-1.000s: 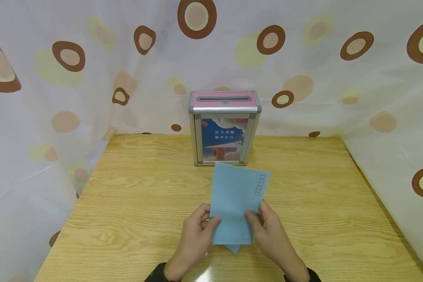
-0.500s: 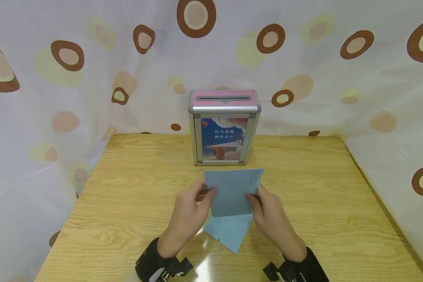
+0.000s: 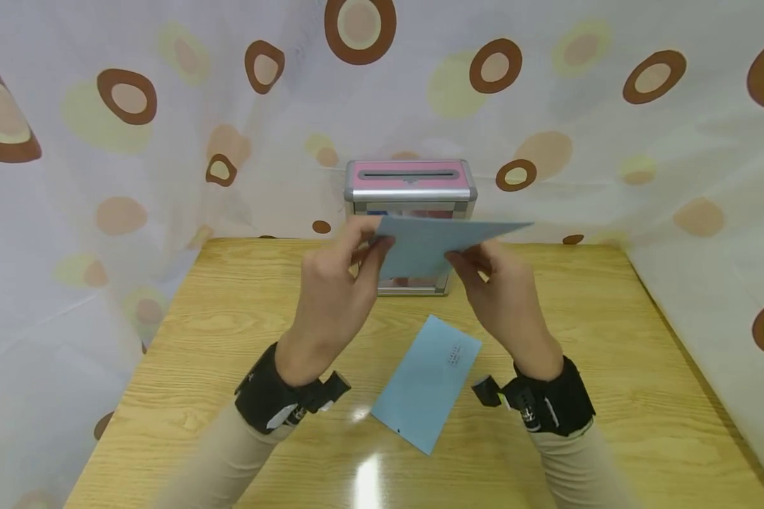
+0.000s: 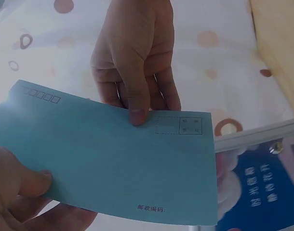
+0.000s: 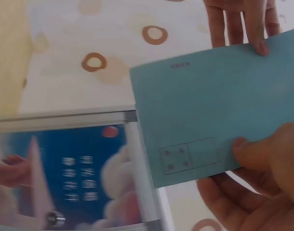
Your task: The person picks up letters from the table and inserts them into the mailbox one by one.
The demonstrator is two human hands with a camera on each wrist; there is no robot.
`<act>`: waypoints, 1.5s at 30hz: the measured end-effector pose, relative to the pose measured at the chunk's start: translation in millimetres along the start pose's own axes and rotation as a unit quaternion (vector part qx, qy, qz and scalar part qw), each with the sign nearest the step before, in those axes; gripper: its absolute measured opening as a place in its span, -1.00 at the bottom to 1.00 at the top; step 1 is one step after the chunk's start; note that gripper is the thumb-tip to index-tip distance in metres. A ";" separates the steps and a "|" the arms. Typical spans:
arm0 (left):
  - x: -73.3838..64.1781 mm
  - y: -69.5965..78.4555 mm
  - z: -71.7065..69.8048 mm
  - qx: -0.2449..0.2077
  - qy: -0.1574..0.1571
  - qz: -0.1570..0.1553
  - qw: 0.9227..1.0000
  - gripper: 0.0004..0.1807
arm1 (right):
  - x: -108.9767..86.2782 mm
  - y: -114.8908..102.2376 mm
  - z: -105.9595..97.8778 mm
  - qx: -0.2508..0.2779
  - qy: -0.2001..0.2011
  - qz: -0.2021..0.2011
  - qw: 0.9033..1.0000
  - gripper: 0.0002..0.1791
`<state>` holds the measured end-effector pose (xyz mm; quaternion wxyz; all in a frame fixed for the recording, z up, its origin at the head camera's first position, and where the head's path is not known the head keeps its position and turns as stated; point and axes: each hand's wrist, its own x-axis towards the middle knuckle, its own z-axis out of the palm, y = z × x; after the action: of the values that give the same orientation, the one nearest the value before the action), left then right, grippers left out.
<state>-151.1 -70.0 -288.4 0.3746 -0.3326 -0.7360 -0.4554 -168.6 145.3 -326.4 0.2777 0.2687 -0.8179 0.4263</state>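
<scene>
A light blue envelope (image 3: 414,254) is held up in front of the letter box (image 3: 410,191), tilted and seen at a shallow angle in the head view. My left hand (image 3: 334,300) pinches its left edge, thumb on the near face. My right hand (image 3: 499,300) pinches the right edge likewise. Printed code boxes and a stamp frame show on the envelope (image 4: 118,159) in the left wrist view. The pink-topped letter box has a long slot on top; the envelope hides much of its front. In the right wrist view the envelope (image 5: 214,96) overlaps the letter box's frame.
A second light blue envelope (image 3: 426,389) lies slanted on the wooden table (image 3: 255,339), below and between the forearms. Patterned cloth (image 3: 407,106) hangs behind the letter box and along both sides.
Both hands have lifted the envelope and moved it forward toward the letter box, tipping it flatter to the head view. The second envelope, mostly covered before, is now fully visible on the table.
</scene>
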 end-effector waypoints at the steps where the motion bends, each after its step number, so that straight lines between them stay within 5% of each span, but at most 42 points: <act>1: 8.9 0.2 -1.5 0.003 0.009 0.010 1.000 -0.89 | 8.9 -2.4 -2.1 -0.004 0.014 -0.012 1.000 -0.64; 7: 48.7 -7.5 -7.4 0.019 0.047 0.041 0.998 -0.89 | 59.6 -5.8 -8.9 -0.048 0.085 -0.079 0.992 -0.78; 15: 64.2 -37.5 0.5 -0.004 0.062 0.032 0.998 -0.89 | 101.3 15.7 -4.5 -0.080 0.088 -0.104 0.987 -0.80; 31: 61.0 -72.7 7.5 0.021 0.031 -0.008 0.999 -0.89 | 114.7 48.5 20.6 -0.110 0.033 -0.065 0.991 -0.75; 41: 69.2 -58.7 0.6 0.005 0.056 0.014 0.998 -0.87 | 118.8 53.3 21.4 -0.120 0.029 -0.061 0.990 -0.79; 45: 72.0 -52.7 -0.6 0.003 0.071 0.048 0.996 -0.85 | 117.4 58.5 23.1 -0.114 0.012 -0.035 0.993 -0.78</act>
<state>-230.6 -79.1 -248.9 0.4479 -0.3335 -0.6922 -0.4572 -295.8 130.8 -289.3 0.3313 0.2586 -0.8479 0.3232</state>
